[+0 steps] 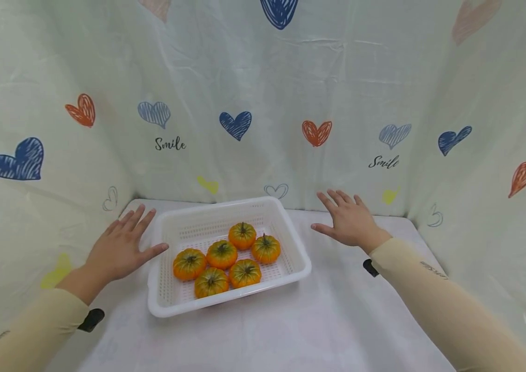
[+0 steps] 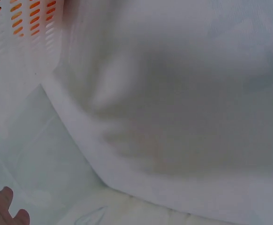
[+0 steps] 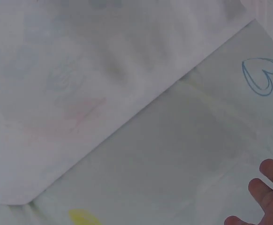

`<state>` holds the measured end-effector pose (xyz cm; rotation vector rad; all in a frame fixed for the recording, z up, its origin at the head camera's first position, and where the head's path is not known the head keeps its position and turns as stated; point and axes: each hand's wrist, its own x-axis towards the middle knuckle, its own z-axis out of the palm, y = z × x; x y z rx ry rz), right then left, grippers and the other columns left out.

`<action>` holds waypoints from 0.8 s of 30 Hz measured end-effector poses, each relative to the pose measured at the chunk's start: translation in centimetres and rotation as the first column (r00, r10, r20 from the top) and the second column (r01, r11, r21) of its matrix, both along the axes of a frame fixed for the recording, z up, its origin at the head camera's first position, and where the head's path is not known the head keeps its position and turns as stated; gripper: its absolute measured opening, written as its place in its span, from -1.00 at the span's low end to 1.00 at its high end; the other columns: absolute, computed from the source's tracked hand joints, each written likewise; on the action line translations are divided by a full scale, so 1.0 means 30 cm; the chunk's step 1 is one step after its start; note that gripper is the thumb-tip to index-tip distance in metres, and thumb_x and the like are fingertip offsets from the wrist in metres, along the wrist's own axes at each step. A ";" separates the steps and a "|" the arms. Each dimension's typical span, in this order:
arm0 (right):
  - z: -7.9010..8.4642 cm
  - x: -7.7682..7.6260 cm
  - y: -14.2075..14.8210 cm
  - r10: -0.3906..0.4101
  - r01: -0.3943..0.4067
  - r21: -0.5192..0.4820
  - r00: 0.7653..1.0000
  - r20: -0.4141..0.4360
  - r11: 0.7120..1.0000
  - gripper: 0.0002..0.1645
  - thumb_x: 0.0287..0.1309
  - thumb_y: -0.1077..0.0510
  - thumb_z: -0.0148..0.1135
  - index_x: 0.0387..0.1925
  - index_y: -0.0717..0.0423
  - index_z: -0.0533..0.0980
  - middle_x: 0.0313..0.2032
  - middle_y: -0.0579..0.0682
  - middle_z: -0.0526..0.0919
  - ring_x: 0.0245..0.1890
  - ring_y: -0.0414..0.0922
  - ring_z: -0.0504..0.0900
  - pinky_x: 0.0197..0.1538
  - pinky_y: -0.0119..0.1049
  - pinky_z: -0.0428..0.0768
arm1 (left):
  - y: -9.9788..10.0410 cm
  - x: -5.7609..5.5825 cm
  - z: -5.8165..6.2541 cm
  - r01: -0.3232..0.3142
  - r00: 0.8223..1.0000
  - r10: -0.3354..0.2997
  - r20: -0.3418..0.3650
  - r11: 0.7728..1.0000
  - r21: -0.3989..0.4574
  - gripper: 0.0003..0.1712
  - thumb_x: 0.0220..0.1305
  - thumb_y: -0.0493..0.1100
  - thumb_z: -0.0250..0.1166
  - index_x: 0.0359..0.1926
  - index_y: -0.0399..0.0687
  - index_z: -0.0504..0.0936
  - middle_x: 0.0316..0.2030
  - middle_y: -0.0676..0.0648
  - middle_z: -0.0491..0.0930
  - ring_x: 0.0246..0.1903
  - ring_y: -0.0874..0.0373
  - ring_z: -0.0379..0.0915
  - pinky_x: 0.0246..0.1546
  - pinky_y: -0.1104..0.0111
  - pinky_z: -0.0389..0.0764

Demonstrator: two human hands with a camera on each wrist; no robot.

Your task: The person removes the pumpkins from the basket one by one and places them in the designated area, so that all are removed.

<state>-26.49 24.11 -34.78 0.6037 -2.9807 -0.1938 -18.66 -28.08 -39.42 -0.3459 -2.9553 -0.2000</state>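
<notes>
A white plastic basket [image 1: 231, 299] with slotted walls sits on the table in the head view, holding several small orange pumpkins [image 1: 221, 254] with green-streaked tops. My left hand [image 1: 119, 250] is spread at the basket's left side, its thumb overlapping the rim in this view. To the right of the basket, my right hand [image 1: 349, 223] hovers with fingers spread, apart from it. Neither hand holds anything. In the left wrist view, the basket's slotted wall [image 2: 38, 42] shows orange through its holes, and a few fingertips [image 2: 5, 197] enter at lower left.
The table [image 1: 281, 330] has a white cover. Behind it and on both sides hang pale curtains [image 1: 263, 67] printed with hearts and the word Smile. The table's far edge runs close to the back curtain. A dark band piece [image 1: 91, 320] shows beneath the left wrist.
</notes>
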 end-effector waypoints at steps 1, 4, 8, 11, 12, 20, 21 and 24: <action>-0.001 0.000 -0.013 0.002 -0.002 -0.004 1.000 0.007 1.000 0.15 0.19 -0.55 0.04 0.57 0.01 0.02 0.49 0.23 0.11 0.46 0.27 0.07 0.36 0.39 0.01 | 0.005 0.002 -0.006 0.001 1.000 -0.001 0.005 1.000 0.007 0.17 0.27 0.49 0.08 0.56 -0.22 -0.03 0.52 -0.38 -0.12 0.43 -0.42 -0.13 0.37 -0.28 -0.13; -0.004 -0.003 -0.050 0.010 -0.010 -0.018 1.000 0.021 1.000 0.15 0.18 -0.53 0.07 0.57 -0.02 0.02 0.49 0.21 0.12 0.46 0.26 0.09 0.37 0.37 0.01 | 0.020 0.006 -0.020 0.009 1.000 -0.010 0.022 0.999 0.039 0.16 0.27 0.48 0.10 0.55 -0.24 0.00 0.51 -0.39 -0.12 0.42 -0.43 -0.12 0.36 -0.28 -0.11; -0.007 -0.010 -0.096 0.026 -0.025 -0.031 0.999 0.028 0.999 0.14 0.17 -0.54 0.08 0.58 -0.06 0.02 0.49 0.18 0.14 0.45 0.23 0.11 0.38 0.35 0.01 | 0.040 0.011 -0.032 0.020 0.999 -0.022 0.039 0.998 0.066 0.15 0.27 0.46 0.12 0.55 -0.23 0.01 0.51 -0.39 -0.11 0.42 -0.43 -0.11 0.36 -0.27 -0.08; -0.002 -0.013 -0.131 0.049 -0.048 -0.040 0.998 0.027 0.998 0.14 0.18 -0.54 0.07 0.57 -0.04 0.03 0.48 0.19 0.16 0.44 0.22 0.15 0.39 0.34 0.02 | 0.053 0.016 -0.036 0.019 0.999 -0.022 0.047 0.998 0.062 0.15 0.26 0.47 0.12 0.55 -0.23 0.02 0.51 -0.38 -0.09 0.42 -0.43 -0.09 0.37 -0.26 -0.06; 0.001 -0.013 -0.144 0.056 -0.054 -0.044 0.998 0.028 0.998 0.14 0.18 -0.54 0.07 0.57 -0.04 0.03 0.48 0.19 0.17 0.44 0.22 0.16 0.39 0.33 0.02 | 0.055 0.017 -0.038 0.018 0.998 -0.021 0.051 0.998 0.059 0.15 0.27 0.47 0.12 0.55 -0.23 0.03 0.51 -0.38 -0.09 0.42 -0.43 -0.09 0.37 -0.26 -0.05; 0.013 -0.027 -0.253 0.110 -0.105 -0.061 0.991 0.077 0.993 0.11 0.19 -0.55 0.03 0.58 -0.09 0.03 0.48 0.16 0.18 0.43 0.18 0.19 0.41 0.26 0.08 | 0.064 0.030 -0.047 0.021 0.996 -0.027 0.088 0.998 0.064 0.15 0.27 0.46 0.12 0.54 -0.27 0.03 0.50 -0.39 -0.06 0.42 -0.43 -0.09 0.37 -0.24 -0.02; 0.013 -0.028 -0.267 0.117 -0.112 -0.062 0.990 0.083 0.992 0.11 0.19 -0.55 0.02 0.58 -0.09 0.03 0.48 0.15 0.18 0.44 0.17 0.19 0.41 0.24 0.08 | 0.064 0.031 -0.049 0.022 0.996 -0.028 0.089 0.998 0.066 0.15 0.27 0.46 0.12 0.54 -0.27 0.03 0.50 -0.39 -0.06 0.42 -0.43 -0.08 0.37 -0.24 -0.01; 0.014 -0.030 -0.310 0.142 -0.136 -0.073 0.985 0.097 0.988 0.11 0.20 -0.56 0.01 0.57 -0.08 0.04 0.48 0.14 0.20 0.43 0.16 0.20 0.42 0.22 0.09 | 0.064 0.032 -0.053 0.024 0.996 -0.031 0.089 0.997 0.078 0.15 0.27 0.44 0.14 0.54 -0.28 0.02 0.50 -0.39 -0.06 0.42 -0.43 -0.08 0.36 -0.24 0.00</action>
